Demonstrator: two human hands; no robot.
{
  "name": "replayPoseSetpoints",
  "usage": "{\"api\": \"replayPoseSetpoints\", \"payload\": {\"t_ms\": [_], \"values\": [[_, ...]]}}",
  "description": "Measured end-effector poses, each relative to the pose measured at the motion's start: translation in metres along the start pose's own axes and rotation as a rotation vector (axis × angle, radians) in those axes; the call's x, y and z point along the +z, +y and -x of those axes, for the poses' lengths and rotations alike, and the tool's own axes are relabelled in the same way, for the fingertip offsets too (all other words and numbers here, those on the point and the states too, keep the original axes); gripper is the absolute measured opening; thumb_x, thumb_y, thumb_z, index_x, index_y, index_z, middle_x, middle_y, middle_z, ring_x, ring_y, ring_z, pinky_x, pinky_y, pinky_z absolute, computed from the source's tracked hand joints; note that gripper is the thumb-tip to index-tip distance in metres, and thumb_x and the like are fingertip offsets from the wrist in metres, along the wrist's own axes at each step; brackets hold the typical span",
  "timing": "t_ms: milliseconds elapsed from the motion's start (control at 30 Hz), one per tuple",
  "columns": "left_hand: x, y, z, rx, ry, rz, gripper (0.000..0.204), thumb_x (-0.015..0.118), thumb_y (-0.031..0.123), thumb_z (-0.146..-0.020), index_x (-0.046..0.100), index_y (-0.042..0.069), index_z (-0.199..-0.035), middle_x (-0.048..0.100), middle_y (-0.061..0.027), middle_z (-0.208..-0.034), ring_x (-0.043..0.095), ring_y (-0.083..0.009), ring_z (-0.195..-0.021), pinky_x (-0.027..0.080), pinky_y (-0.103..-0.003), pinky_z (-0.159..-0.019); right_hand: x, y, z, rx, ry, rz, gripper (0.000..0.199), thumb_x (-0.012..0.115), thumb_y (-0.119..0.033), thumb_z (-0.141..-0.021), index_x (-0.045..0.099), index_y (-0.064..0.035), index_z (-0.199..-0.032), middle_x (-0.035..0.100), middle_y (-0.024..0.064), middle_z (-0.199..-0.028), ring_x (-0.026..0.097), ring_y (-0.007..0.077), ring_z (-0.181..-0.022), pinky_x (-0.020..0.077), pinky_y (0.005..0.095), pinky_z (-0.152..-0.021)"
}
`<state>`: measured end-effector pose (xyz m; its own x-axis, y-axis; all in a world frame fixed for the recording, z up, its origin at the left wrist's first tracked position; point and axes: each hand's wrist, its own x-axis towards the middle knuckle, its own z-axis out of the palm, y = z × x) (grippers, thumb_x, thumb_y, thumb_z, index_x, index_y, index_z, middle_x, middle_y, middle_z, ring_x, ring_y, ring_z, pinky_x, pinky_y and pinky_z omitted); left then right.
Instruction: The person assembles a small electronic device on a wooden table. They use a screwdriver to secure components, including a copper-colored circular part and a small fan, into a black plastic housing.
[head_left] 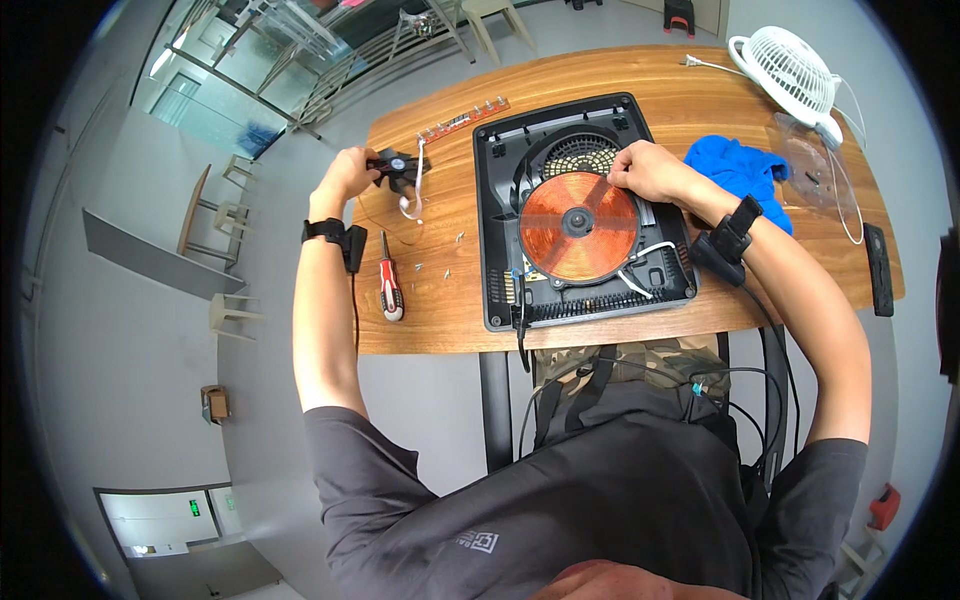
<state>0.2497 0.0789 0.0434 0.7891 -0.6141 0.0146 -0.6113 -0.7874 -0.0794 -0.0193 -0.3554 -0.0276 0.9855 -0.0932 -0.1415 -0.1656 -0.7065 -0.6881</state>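
Observation:
At the table's left side my left hand [347, 174] is closed on a small black cooling fan [400, 168] with dark blades, close to the tabletop. A white cable [410, 205] lies beside the fan. In the middle sits an opened induction cooker's black housing [665, 232], with a round copper coil [560, 243] inside. My right hand [652, 172] reaches over the housing from the right, its fingertips pinched at the coil's upper right rim. The fingers partly hide the spot they grip. Beyond the coil, a round vent grille [580, 160] shows in the housing floor.
Below my left hand lies a red and white screwdriver [391, 285] near several small screws [447, 272]. A red strip [460, 121] lies at the back. To the right are a blue cloth [735, 165], a clear plastic bag [815, 165], a white fan [788, 75] and a black bar [879, 270].

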Motion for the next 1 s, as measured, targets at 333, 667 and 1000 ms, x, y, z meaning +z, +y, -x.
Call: {"api": "replayPoseSetpoints", "payload": {"t_ms": [333, 667, 1000], "values": [[-0.074, 0.001, 0.037, -0.051, 0.066, -0.052, 0.029, 0.075, 0.012, -0.082, 0.074, 0.0, -0.108, 0.074, -0.0213, -0.095, 0.071, -0.0367, -0.091, 0.056, -0.041, -0.082, 0.001, 0.004, -0.002, -0.008, 0.041, -0.019, 0.021, 0.076, -0.027, -0.083, 0.077, -0.0062, -0.086, 0.074, 0.0169, -0.085, 0.072, 0.0284, -0.084, 0.0544, 0.0404, -0.079], [-0.114, 0.103, 0.035, 0.199, 0.386, 0.24, 0.037, 0.073, 0.012, -0.09, 0.067, -0.003, -0.123, 0.073, -0.0195, -0.109, 0.072, -0.0282, -0.099, 0.055, -0.035, -0.087, -0.026, -0.01, -0.007, -0.142, 0.06, 0.004, 0.022, 0.075, -0.023, -0.087, 0.073, -0.0017, -0.091, 0.069, 0.0109, -0.073, 0.066, 0.0203, -0.069, 0.0519, 0.0375, -0.066], [-0.037, 0.246, -0.008, 0.485, 0.466, 0.37, 0.034, 0.074, 0.01, -0.087, 0.067, 0.002, -0.12, 0.07, -0.0151, -0.105, 0.067, -0.0308, -0.096, 0.055, -0.039, -0.083, -0.056, -0.03, -0.006, -0.374, 0.257, 0.429, 0.057, 0.076, -0.026, -0.088, 0.05, -0.0052, -0.135, 0.057, 0.0193, -0.128, 0.061, 0.0409, -0.116, 0.052, 0.0482, -0.097]]}}
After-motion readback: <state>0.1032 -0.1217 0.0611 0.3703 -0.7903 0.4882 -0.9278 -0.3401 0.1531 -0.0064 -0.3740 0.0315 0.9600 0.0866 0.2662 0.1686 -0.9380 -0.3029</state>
